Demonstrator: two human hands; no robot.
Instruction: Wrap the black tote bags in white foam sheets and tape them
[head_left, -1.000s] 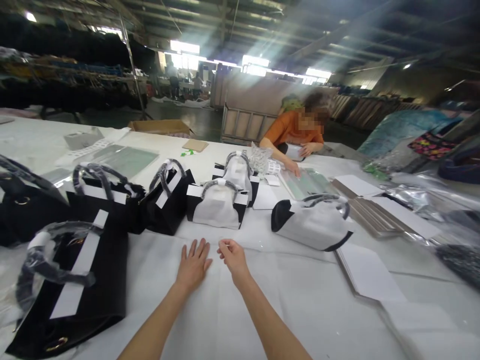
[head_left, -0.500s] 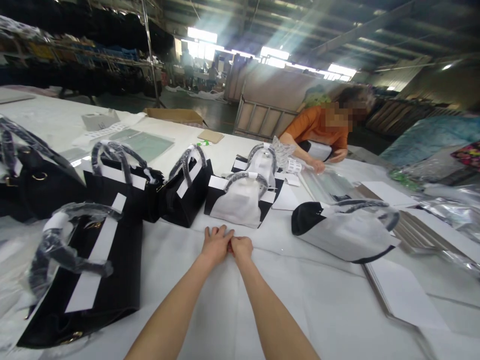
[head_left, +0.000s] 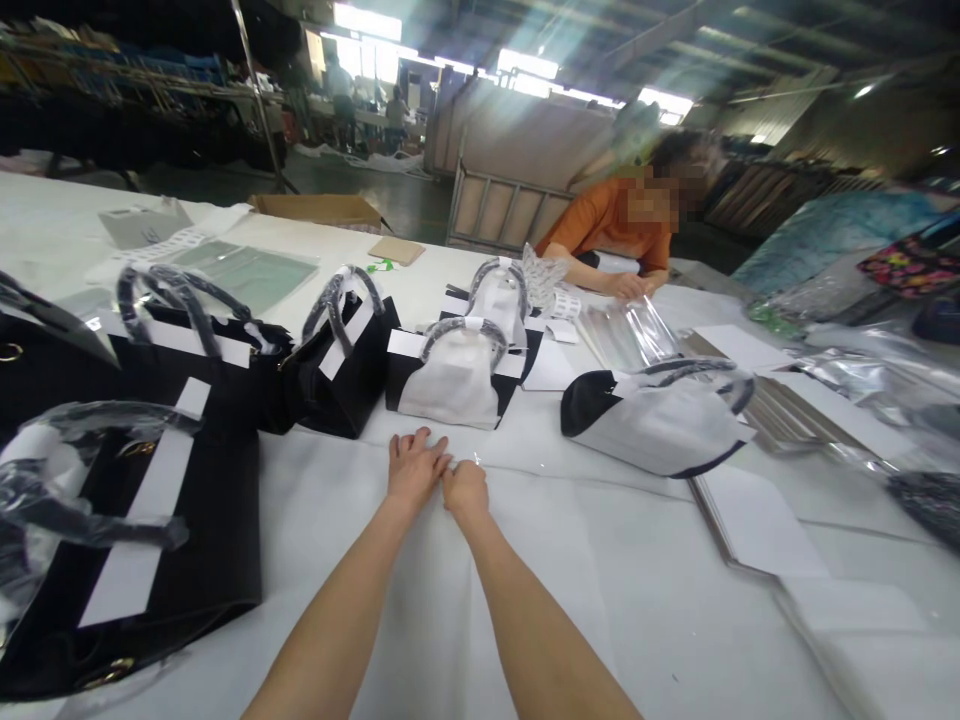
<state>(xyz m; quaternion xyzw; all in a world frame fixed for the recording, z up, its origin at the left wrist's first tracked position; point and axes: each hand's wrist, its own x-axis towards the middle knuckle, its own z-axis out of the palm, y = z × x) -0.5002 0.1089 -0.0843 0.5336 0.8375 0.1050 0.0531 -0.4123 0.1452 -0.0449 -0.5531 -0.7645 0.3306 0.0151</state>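
Observation:
My left hand (head_left: 414, 470) lies palm down on a white sheet (head_left: 337, 530) that covers the table, its fingers spread near the sheet's far edge. Beside it, almost touching, my right hand (head_left: 466, 489) is closed, its fingers curled down at the sheet; what it pinches is hidden. Just beyond them stands a black handbag partly wrapped in white cover (head_left: 450, 390), its handles in clear film. To the left, a large black handbag (head_left: 214, 520) with a white paper strip lies tilted. At the right, another white-covered handbag (head_left: 660, 425) rests on its side.
More black handbags (head_left: 341, 360) stand along the left. Stacked white boards (head_left: 761, 525) lie at the right, with clear plastic (head_left: 862, 385) behind. Across the table a person in an orange top (head_left: 600, 215) handles a clear plastic bag (head_left: 634, 330). An open carton (head_left: 319, 208) sits at the far edge.
The view has shifted, so the table's contents appear further left and higher. My hands keep nearly the same pose on the sheet. The person opposite now has clear plastic at their hands.

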